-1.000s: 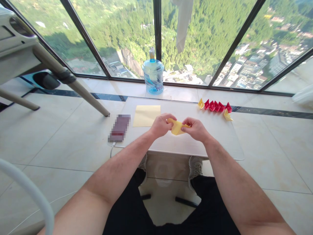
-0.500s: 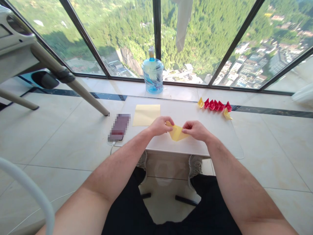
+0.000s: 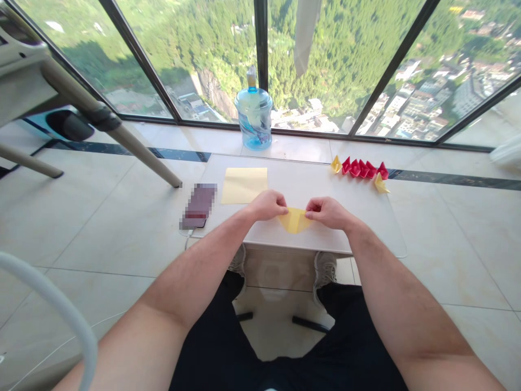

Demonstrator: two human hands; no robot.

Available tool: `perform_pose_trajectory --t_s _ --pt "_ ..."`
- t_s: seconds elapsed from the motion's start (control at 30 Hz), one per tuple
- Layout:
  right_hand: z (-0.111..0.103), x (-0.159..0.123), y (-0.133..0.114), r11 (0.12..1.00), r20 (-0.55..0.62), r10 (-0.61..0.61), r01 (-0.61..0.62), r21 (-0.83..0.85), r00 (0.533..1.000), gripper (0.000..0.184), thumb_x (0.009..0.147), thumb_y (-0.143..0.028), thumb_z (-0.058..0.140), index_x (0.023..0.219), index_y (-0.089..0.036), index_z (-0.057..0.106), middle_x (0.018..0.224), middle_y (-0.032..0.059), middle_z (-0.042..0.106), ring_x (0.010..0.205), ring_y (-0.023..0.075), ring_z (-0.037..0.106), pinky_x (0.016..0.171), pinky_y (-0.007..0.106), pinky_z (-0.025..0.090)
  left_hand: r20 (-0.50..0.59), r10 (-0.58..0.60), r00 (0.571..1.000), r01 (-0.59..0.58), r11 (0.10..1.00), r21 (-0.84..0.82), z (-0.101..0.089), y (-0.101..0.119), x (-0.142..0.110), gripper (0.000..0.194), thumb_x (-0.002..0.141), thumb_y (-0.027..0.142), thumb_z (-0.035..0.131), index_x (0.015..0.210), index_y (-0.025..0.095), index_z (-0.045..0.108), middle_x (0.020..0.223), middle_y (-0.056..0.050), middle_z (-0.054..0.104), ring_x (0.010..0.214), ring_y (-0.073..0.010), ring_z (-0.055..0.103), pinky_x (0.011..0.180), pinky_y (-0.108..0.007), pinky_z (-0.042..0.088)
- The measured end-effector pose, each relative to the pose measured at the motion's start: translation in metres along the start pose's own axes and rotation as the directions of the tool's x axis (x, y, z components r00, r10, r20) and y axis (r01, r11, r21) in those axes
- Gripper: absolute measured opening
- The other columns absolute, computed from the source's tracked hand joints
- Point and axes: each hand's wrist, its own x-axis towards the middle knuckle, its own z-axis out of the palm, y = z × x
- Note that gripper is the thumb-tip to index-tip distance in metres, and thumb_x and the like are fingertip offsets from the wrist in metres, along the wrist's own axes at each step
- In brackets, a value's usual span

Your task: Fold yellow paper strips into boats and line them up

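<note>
A folded piece of yellow paper is held between my two hands above the near part of the low white table. My left hand pinches its left corner, and my right hand pinches the right one. The paper hangs down to a blunt point at the bottom. Just beyond my left hand lies a flat sheet of pale yellow paper. At the table's far right stand several red folded paper boats, with a yellow folded paper boat at the row's left and another in front.
A blurred phone with a white cable lies at the table's left edge. Behind the table a blue water jug stands by the window. A chair-like frame leg reaches the floor at left, and a white curved tube is nearer me.
Both hands still grip the yellow paper, now pulled more evenly between them with its upper edge straighter. My view has tipped slightly, so the table sits a little higher.
</note>
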Motion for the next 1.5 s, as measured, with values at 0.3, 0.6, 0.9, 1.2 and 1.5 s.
perform_pose_trajectory --t_s 0.3,0.6,0.9,1.2,1.5 --pt "-0.001 -0.004 0.003 0.904 -0.057 -0.087 0.055 -0.424 0.995 0.003 0.075 -0.023 0.067 0.076 -0.020 0.068 0.083 0.0023 0.063 0.080 0.0162 0.057 0.073 0.026 0.042 0.005 0.151 0.989 -0.140 0.909 0.393 0.003 0.001 -0.003 0.013 0.073 0.020 0.062 0.078 0.018 0.074 0.087 -0.008 0.069 0.086 -0.0219 0.064 0.081 -0.029 0.049" --pt "0.007 -0.005 -0.007 0.846 -0.015 -0.092 0.070 -0.529 0.996 0.003 0.077 -0.021 0.062 0.076 -0.021 0.065 0.083 0.0026 0.067 0.080 0.0172 0.058 0.071 0.028 0.040 0.106 0.149 0.983 -0.179 0.901 0.395 0.007 0.012 -0.007 0.017 0.072 0.021 0.062 0.086 0.019 0.072 0.090 -0.007 0.072 0.086 -0.0220 0.065 0.076 -0.028 0.047" --pt "0.014 -0.007 -0.018 0.851 0.006 -0.099 0.088 -0.518 0.995 0.003 0.076 -0.024 0.064 0.078 -0.023 0.066 0.080 0.0007 0.071 0.076 0.0168 0.060 0.070 0.028 0.039 0.109 0.156 0.982 -0.187 0.894 0.408 0.014 0.014 -0.007 0.015 0.075 0.020 0.059 0.083 0.019 0.070 0.087 -0.006 0.072 0.084 -0.0220 0.065 0.072 -0.029 0.047" --pt "0.022 -0.006 -0.031 0.813 0.027 -0.031 0.041 -0.581 0.999 0.006 0.078 -0.027 0.064 0.080 -0.024 0.068 0.080 0.0024 0.073 0.077 0.0197 0.063 0.072 0.031 0.038 0.108 0.226 0.968 -0.250 0.882 0.399 0.023 0.022 -0.007 0.013 0.075 0.020 0.058 0.078 0.019 0.070 0.083 -0.008 0.072 0.087 -0.0237 0.065 0.077 -0.031 0.048" --pt "0.022 -0.007 -0.026 0.846 -0.007 -0.068 0.054 -0.531 0.998 0.007 0.077 -0.029 0.066 0.082 -0.024 0.065 0.083 0.0015 0.072 0.076 0.0185 0.061 0.069 0.029 0.039 0.048 0.207 0.977 -0.209 0.897 0.389 0.016 0.015 -0.006 0.013 0.075 0.018 0.057 0.076 0.020 0.070 0.080 -0.007 0.072 0.087 -0.0248 0.064 0.077 -0.033 0.049"
